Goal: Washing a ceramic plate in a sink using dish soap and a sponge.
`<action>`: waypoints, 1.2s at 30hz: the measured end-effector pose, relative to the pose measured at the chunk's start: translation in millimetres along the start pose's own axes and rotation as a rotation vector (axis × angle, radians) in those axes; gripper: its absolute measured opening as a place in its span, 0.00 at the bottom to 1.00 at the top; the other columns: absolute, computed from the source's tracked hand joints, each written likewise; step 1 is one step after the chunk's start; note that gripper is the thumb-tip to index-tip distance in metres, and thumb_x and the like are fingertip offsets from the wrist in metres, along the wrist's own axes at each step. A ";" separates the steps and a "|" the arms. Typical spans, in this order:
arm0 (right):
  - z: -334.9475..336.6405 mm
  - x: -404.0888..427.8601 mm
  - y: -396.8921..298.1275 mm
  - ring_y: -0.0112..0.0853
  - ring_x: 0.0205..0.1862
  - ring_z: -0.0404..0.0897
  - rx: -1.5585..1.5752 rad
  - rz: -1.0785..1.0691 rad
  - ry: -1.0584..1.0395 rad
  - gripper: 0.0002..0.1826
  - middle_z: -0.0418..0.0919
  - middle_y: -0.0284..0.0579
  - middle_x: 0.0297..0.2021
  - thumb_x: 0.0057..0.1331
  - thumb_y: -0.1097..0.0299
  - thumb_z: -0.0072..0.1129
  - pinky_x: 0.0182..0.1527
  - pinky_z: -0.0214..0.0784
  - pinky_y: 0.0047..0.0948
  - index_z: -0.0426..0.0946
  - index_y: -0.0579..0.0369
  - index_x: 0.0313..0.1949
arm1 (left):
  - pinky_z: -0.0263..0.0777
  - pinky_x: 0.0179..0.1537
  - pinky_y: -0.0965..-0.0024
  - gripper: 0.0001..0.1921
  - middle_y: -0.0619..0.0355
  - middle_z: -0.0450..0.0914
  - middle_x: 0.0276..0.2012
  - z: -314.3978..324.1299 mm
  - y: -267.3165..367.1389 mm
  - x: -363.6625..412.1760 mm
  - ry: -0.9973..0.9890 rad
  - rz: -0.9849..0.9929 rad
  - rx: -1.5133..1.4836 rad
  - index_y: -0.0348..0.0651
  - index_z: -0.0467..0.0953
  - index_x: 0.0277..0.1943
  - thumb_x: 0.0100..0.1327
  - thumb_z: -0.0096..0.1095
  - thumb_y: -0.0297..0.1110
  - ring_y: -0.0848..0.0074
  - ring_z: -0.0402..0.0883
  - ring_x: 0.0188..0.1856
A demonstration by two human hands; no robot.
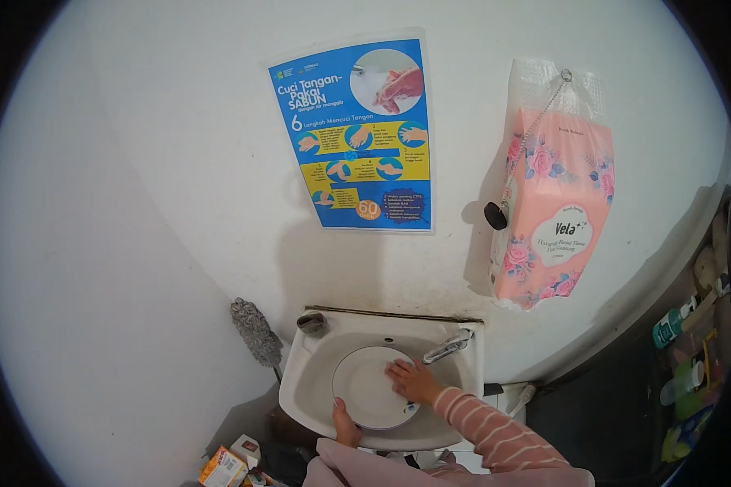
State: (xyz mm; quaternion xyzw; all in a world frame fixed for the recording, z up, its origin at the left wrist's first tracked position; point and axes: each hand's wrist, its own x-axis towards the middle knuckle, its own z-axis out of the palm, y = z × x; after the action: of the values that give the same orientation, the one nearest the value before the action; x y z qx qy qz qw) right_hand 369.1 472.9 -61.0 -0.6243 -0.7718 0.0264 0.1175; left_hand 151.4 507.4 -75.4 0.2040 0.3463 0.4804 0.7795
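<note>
A round white plate [365, 386] with a thin dark rim and a small blue design lies tilted over the basin of a white wall-mounted sink [293, 389]. My left hand [346, 426] grips its lower left edge, thumb on the upper face and the other fingers hidden beneath. On the plate's right side, my right hand [415, 382] rests palm down with its fingers slightly apart. Just above that hand is a chrome faucet [448, 347] at the sink's right back corner. Whether water is running cannot be told.
A dark cup-like object [312, 324] sits on the sink's back left corner. A grey duster [256, 332] stands at left. Boxes [225, 467] lie low left. A handwashing poster [365, 140] and a hanging tissue pack [548, 207] are on the wall. Bottles [670, 325] stand far right.
</note>
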 end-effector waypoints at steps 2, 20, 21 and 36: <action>7.9 17.6 -13.6 0.38 0.62 0.59 -0.040 0.006 0.087 0.26 0.62 0.43 0.60 0.64 0.58 0.44 0.59 0.50 0.51 0.60 0.45 0.61 | 0.62 0.57 0.56 0.25 0.49 0.68 0.56 7.2 -7.7 1.9 0.022 -0.016 0.023 0.39 0.57 0.61 0.70 0.36 0.48 0.60 0.68 0.56; 23.5 45.2 -64.2 0.45 0.42 0.70 0.665 -0.145 0.113 0.14 0.71 0.50 0.35 0.44 0.74 0.53 0.45 0.62 0.39 0.72 0.54 0.34 | 0.60 0.58 0.55 0.27 0.50 0.69 0.56 -14.2 -10.4 7.8 -0.068 -0.082 -0.038 0.40 0.59 0.60 0.68 0.39 0.52 0.59 0.69 0.56; 17.3 37.5 -67.7 0.45 0.42 0.70 0.799 -0.258 -0.042 0.14 0.71 0.50 0.35 0.44 0.74 0.53 0.46 0.61 0.39 0.73 0.54 0.34 | 0.60 0.59 0.55 0.27 0.50 0.69 0.56 -17.8 -7.9 8.2 -0.050 -0.062 -0.054 0.40 0.59 0.60 0.68 0.38 0.51 0.58 0.69 0.56; 3.9 20.3 -87.3 0.49 0.41 0.72 0.858 -0.113 -0.054 0.12 0.74 0.53 0.36 0.48 0.73 0.54 0.45 0.64 0.43 0.73 0.57 0.35 | 0.61 0.57 0.57 0.28 0.49 0.69 0.55 -29.9 -4.2 19.5 -0.005 0.052 0.039 0.37 0.59 0.61 0.68 0.39 0.51 0.61 0.67 0.57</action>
State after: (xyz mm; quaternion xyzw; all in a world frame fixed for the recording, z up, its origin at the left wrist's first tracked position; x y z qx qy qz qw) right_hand 280.8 473.9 -45.4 -0.4746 -0.7268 0.3547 0.3474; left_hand 137.8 522.4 -105.1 0.2292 0.3480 0.4931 0.7637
